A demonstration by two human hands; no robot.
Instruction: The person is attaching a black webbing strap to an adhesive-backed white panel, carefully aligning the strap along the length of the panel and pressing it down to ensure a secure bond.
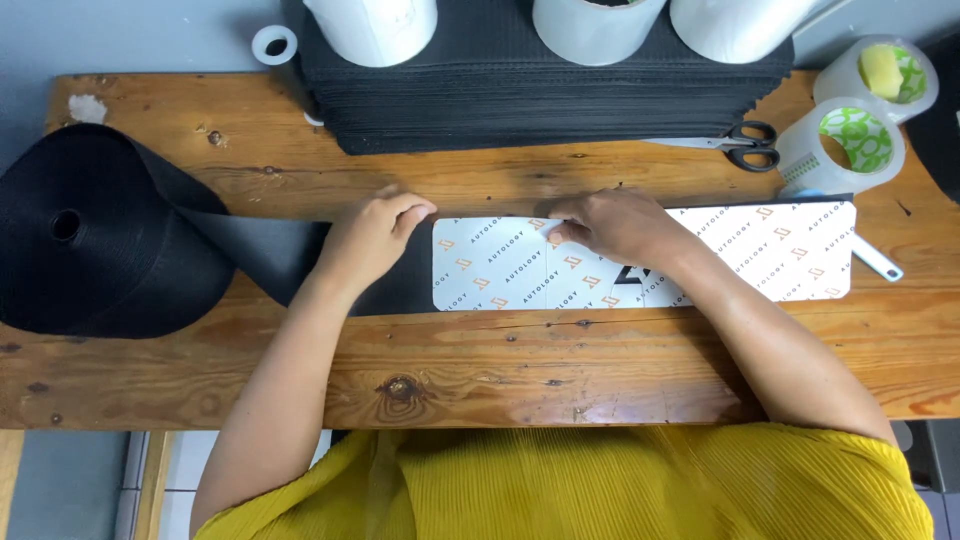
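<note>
Head view: right hand [612, 226] fingers [558, 233] pinch the upper edge of a white printed card strip [780, 250] lying flat on the wooden worktop [500, 370]. Left hand [372, 238] fingers, released, press flat on black webbing [260, 250] running from a large roll [95, 235]. Scissors [745, 145] and tape rolls [850, 140] lie beyond.

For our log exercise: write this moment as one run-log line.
left hand: flat on black strip | right hand: pressing white patterned card | black roll: left of hands
</note>
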